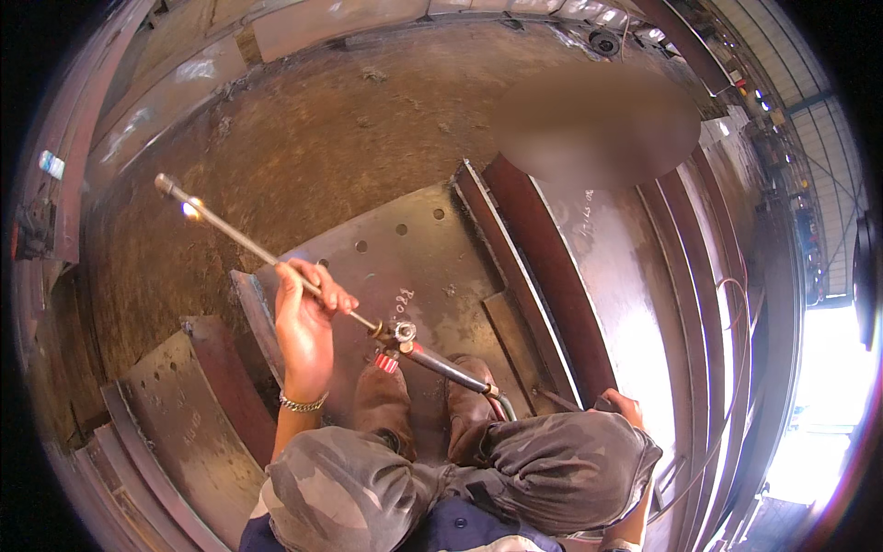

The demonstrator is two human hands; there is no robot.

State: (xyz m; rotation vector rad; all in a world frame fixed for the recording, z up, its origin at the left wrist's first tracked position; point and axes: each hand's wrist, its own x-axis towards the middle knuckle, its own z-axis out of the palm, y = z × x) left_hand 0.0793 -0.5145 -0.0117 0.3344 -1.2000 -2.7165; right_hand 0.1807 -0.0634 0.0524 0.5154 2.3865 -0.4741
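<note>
Head: slim torch (396, 337) (red-knobbed, metal-tubed).

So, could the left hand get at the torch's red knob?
Yes, probably: the left hand holds the torch tube nearby, and nothing visible blocks the way to the red knob.

The head camera, the left of two worn side by side, looked steeply down and forward from above the wearer's camouflage-trousered knees (326, 492). Its wide fisheye lens sat close to these, and they filled the lower middle; the left hand (308, 322) and the right hand (623, 406) stood at near range. Beyond came the brown boots (384, 405) and the drilled steel plate (423, 258), then the dirt floor (368, 120) toward the top. The view was upright, dark at its corners, and the long steel beams (552, 267) and corrugated roof (821, 138) at right bowed along the rim.
</note>
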